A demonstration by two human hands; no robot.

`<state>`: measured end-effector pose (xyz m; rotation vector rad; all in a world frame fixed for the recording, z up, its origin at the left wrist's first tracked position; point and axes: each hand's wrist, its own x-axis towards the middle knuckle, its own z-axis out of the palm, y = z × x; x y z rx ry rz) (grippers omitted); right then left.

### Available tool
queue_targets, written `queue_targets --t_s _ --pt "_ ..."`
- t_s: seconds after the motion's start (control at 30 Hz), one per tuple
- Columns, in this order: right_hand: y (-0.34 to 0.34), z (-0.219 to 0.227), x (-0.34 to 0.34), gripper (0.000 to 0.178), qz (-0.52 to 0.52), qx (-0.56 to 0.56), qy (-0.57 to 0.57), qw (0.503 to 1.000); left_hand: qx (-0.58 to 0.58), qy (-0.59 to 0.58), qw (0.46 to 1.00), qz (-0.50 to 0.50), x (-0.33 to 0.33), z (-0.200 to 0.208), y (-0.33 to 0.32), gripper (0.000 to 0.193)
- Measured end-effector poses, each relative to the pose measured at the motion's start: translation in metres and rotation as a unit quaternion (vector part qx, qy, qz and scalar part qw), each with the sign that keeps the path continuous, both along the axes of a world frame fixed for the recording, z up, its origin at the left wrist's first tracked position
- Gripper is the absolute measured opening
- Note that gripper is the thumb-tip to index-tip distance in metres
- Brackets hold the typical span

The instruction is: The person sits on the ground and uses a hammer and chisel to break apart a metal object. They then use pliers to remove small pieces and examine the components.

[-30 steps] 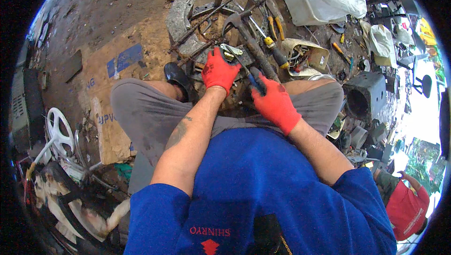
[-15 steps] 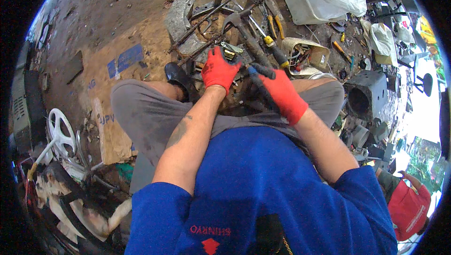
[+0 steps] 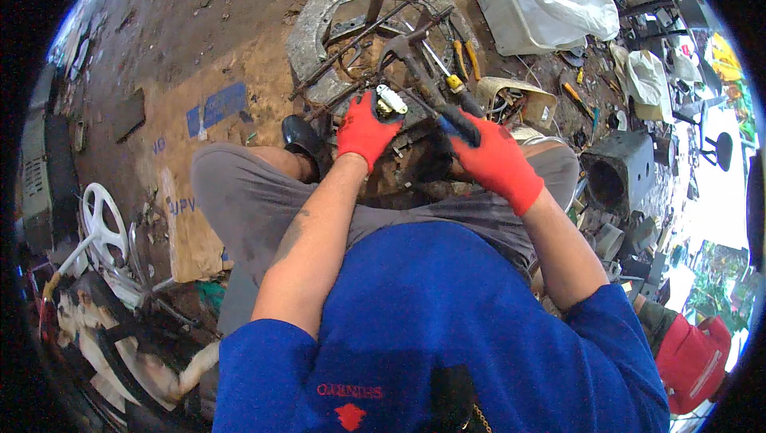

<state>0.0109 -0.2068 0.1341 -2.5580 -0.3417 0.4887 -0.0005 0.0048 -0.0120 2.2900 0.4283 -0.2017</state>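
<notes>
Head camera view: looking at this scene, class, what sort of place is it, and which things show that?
Probably a scrap-sorting or salvage workspace: heaped cast-off parts at right, a container of jumbled odds and ends, and a hammer by a grimy metal frame.

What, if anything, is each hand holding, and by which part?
The left hand pinches a small whitish part by its lower-left side; the right hand grips a blue-handled tool by its handle, mostly hidden.

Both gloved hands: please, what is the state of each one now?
Left hand: closed, holding a small pale part.
Right hand: closed around a blue-handled tool, its kind unclear.
</notes>
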Motion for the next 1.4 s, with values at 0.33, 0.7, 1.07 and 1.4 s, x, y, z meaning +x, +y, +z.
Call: queue_targets --t_s 0.33,0.7,1.07,1.4 --pt "-0.009 -0.032 -0.049 0.047 0.048 -0.036 -0.119 0.991 0.025 0.018 0.997 0.071 0.001 0.020 -0.023 0.096" --pt "-0.004 -0.044 -0.054 0.048 0.048 -0.059 -0.116 0.990 0.055 0.023 0.996 0.073 0.007 0.025 -0.024 0.077" --pt "0.005 -0.066 -0.055 0.049 0.006 0.002 -0.076 0.997 0.031 0.008 0.997 0.067 0.009 0.018 -0.019 0.072" --pt "0.011 -0.034 -0.023 0.051 -0.172 0.292 0.274 0.900 0.023 -0.034 0.997 0.060 0.010 -0.003 -0.014 0.073"
